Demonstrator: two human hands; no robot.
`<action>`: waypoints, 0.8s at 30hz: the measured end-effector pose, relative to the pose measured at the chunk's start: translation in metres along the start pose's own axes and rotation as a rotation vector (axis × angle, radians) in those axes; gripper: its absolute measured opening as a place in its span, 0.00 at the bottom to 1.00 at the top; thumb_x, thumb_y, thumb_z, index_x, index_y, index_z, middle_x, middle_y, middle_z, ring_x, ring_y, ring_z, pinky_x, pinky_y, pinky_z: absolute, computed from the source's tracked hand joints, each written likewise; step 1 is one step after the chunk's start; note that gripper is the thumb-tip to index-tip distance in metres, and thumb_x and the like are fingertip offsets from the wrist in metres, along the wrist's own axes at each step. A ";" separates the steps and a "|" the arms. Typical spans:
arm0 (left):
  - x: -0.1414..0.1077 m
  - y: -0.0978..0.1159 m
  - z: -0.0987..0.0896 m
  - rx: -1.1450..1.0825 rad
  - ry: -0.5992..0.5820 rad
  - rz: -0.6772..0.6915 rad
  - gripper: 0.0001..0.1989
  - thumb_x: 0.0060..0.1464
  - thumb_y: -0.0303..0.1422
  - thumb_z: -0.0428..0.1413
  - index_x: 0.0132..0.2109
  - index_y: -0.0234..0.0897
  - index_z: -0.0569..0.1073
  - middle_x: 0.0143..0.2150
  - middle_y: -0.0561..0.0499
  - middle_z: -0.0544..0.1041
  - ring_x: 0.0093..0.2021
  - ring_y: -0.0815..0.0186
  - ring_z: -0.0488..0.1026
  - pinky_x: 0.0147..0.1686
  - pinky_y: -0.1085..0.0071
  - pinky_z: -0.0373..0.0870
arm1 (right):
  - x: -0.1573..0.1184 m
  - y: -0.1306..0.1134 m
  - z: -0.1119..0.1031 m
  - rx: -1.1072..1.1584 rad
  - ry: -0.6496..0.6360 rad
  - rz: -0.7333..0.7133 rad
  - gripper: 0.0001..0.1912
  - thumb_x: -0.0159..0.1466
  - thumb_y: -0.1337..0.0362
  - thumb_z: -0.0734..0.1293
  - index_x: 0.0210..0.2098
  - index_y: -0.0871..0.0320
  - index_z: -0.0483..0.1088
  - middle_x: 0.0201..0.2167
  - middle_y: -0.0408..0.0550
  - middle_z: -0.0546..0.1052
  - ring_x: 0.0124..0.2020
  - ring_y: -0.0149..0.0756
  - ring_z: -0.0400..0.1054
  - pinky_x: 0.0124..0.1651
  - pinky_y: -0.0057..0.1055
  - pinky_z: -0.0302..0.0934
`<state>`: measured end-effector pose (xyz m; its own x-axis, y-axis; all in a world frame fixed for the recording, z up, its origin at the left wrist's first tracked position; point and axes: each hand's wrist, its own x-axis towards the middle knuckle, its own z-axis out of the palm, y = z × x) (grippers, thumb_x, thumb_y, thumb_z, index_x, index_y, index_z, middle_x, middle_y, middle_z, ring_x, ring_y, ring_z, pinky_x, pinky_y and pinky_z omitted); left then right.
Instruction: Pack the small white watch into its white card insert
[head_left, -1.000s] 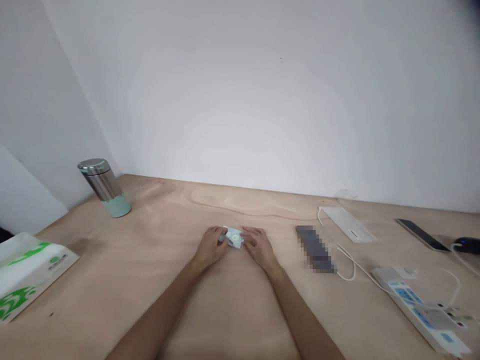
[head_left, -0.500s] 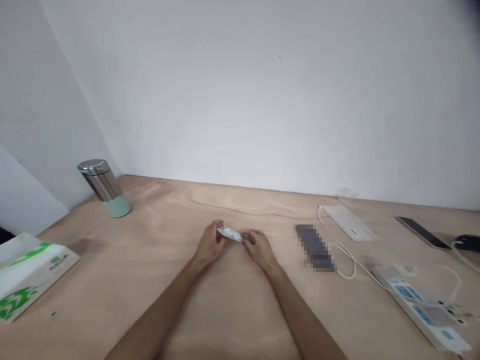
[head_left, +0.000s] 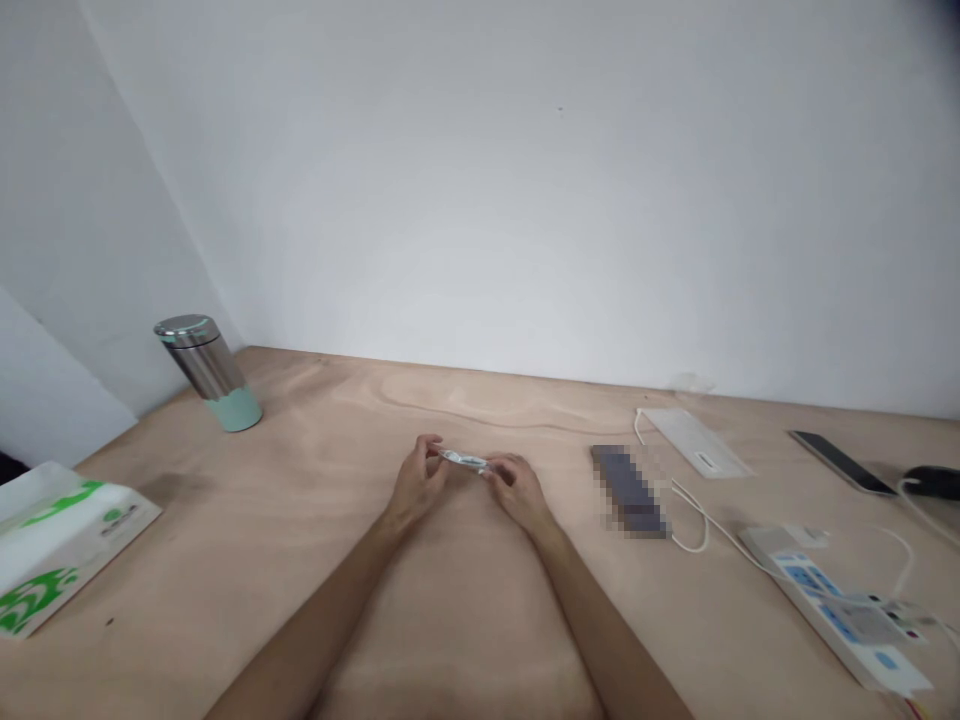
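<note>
A small, thin white packet (head_left: 465,460) is stretched between my two hands, just above the middle of the wooden table (head_left: 465,620). My left hand (head_left: 420,482) pinches its left end between thumb and fingers. At the right end, my right hand (head_left: 519,488) grips it with bent fingers. The packet shows nearly edge-on, and its print is too small to read.
A steel and mint-green tumbler (head_left: 210,372) stands at the back left, with a white and green package (head_left: 67,540) nearer. On the right lie a pixelated phone (head_left: 630,492), a clear pouch (head_left: 697,443), a dark phone (head_left: 844,462), cables and a power strip (head_left: 832,610).
The packet has tilted, so less of its face shows and it looks thinner. My left hand has shifted slightly up and left. Both hands keep hold of it.
</note>
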<state>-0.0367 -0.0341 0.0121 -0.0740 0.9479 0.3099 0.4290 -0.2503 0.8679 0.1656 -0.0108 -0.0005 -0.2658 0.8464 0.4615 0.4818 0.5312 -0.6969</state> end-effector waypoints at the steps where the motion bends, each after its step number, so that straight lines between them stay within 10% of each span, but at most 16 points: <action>1: 0.000 0.000 0.000 -0.008 -0.006 -0.010 0.16 0.53 0.33 0.52 0.49 0.38 0.62 0.40 0.49 0.73 0.42 0.62 0.72 0.45 0.64 0.68 | 0.000 -0.001 0.000 0.002 0.005 0.011 0.08 0.60 0.61 0.65 0.35 0.55 0.75 0.38 0.49 0.78 0.41 0.40 0.69 0.48 0.37 0.60; 10: -0.003 0.003 0.006 -0.100 0.063 -0.015 0.17 0.55 0.38 0.52 0.50 0.38 0.62 0.39 0.48 0.72 0.39 0.64 0.72 0.40 0.66 0.70 | -0.005 -0.004 -0.001 -0.028 0.105 0.027 0.10 0.61 0.59 0.64 0.36 0.56 0.74 0.38 0.52 0.76 0.41 0.40 0.67 0.46 0.37 0.61; 16: -0.002 -0.003 0.011 -0.149 0.068 -0.041 0.18 0.55 0.37 0.53 0.51 0.39 0.61 0.38 0.51 0.72 0.33 0.68 0.72 0.32 0.72 0.71 | -0.008 -0.003 0.002 0.031 0.112 0.266 0.23 0.60 0.56 0.63 0.54 0.55 0.64 0.29 0.43 0.73 0.26 0.32 0.65 0.30 0.29 0.62; 24: 0.004 -0.012 0.008 0.243 0.001 0.022 0.08 0.53 0.30 0.52 0.41 0.36 0.71 0.36 0.48 0.75 0.40 0.61 0.71 0.43 0.63 0.68 | -0.008 -0.010 0.000 -0.145 -0.019 0.267 0.19 0.61 0.59 0.61 0.52 0.53 0.65 0.26 0.40 0.72 0.26 0.32 0.66 0.30 0.27 0.59</action>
<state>-0.0348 -0.0260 0.0002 -0.0631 0.9426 0.3280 0.6348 -0.2157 0.7419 0.1629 -0.0230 0.0028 -0.1286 0.9567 0.2610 0.6509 0.2800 -0.7056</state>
